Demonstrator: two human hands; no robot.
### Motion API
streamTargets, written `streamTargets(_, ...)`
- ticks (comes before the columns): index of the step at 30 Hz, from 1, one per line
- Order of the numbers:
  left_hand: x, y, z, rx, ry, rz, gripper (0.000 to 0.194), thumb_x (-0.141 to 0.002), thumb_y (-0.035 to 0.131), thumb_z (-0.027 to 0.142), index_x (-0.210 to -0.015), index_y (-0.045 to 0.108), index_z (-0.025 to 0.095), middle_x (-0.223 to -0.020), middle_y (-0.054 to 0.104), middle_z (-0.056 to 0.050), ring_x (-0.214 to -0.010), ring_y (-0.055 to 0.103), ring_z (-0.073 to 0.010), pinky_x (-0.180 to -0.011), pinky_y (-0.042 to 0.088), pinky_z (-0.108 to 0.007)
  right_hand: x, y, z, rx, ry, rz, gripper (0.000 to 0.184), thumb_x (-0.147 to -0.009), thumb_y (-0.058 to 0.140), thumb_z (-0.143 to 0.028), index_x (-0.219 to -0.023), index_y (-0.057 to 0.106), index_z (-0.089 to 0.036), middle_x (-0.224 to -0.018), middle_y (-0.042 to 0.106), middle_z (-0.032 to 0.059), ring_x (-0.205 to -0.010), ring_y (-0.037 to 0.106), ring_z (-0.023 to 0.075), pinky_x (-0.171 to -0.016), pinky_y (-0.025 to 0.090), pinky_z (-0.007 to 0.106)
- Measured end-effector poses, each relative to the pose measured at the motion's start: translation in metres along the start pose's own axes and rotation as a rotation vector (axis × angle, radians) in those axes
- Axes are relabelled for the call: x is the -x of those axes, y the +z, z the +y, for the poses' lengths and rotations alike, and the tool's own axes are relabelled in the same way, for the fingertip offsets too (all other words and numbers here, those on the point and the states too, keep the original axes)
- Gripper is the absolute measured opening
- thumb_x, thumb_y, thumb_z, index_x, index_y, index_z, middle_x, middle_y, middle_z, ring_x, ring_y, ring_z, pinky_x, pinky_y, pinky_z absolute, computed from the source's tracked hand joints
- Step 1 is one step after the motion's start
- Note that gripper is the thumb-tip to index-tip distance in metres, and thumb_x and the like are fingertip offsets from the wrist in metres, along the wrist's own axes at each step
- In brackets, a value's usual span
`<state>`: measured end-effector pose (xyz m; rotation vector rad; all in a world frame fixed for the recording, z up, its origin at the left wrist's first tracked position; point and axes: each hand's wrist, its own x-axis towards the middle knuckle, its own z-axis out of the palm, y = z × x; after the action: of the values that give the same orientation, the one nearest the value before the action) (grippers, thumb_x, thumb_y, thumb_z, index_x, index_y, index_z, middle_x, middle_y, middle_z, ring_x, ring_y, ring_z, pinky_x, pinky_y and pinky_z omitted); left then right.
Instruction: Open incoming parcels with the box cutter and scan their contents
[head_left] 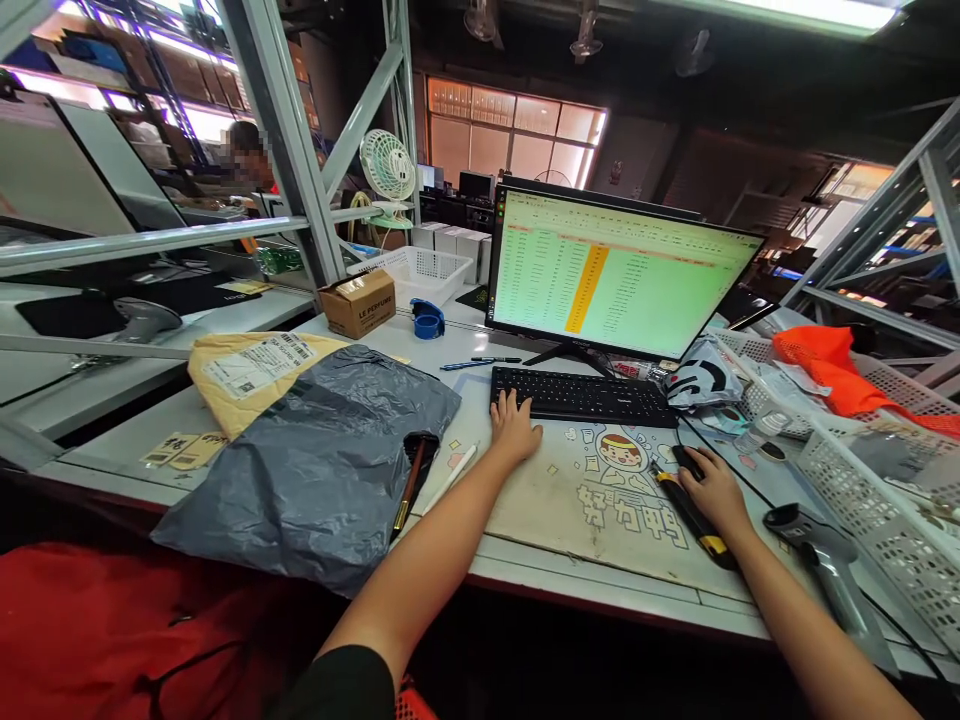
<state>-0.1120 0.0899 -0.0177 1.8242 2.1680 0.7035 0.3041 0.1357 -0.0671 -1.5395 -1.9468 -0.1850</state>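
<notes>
My left hand (515, 430) rests at the left end of the black keyboard (592, 395), its fingers stretched over the keys. Further right, my right hand (716, 492) is wrapped over a black computer mouse (686, 462) on the printed desk mat (540, 500). A yellow-and-black utility knife (697, 525) lies just left of that hand. Behind the keyboard, the monitor (607, 280) shows a spreadsheet with one orange column. Left of my left forearm lies a grey plastic mailing bag (315, 480), with a brown stick-like item with a gold end (409, 490) poking from its opening.
A yellow padded envelope (247, 375) lies partly under the bag. Behind it stand a cardboard box (360, 303) and a blue tape roll (428, 320). At the right are a barcode scanner (821, 560) and white baskets (862, 490). A person (247, 155) is at the far left.
</notes>
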Motion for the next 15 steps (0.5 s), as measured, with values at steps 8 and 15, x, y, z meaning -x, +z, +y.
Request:
streamTargets(8, 0.0022, -0.0052, 0.0024, 0.027, -0.008, -0.026, 0.070, -0.090, 0.059, 0.039, -0.155, 0.042, 0.019, -0.172, 0.018, -0.015, -0.161, 0.004, -0.0340, -0.130, 0.005, -0.055, 0.0010, 0.0005, 0.0027, 0.034, 0.011, -0.028, 0.056, -0.089, 0.049, -0.047, -0.128, 0.070, -0.014, -0.137, 0.061, 0.0161, -0.124, 0.060, 0.0316, -0.111, 0.048, 0.047)
streamTargets(15, -0.0015, -0.0006, 0.0001, 0.053, -0.005, -0.013, 0.070, -0.089, 0.060, 0.041, -0.153, 0.046, 0.020, -0.172, 0.019, -0.015, -0.161, 0.005, -0.0343, -0.130, 0.004, -0.054, 0.0010, -0.0038, 0.0008, -0.008, -0.001, -0.013, 0.053, -0.085, 0.053, -0.049, -0.122, 0.073, -0.017, -0.130, 0.065, 0.0131, -0.116, 0.064, 0.0299, -0.107, 0.050, 0.046)
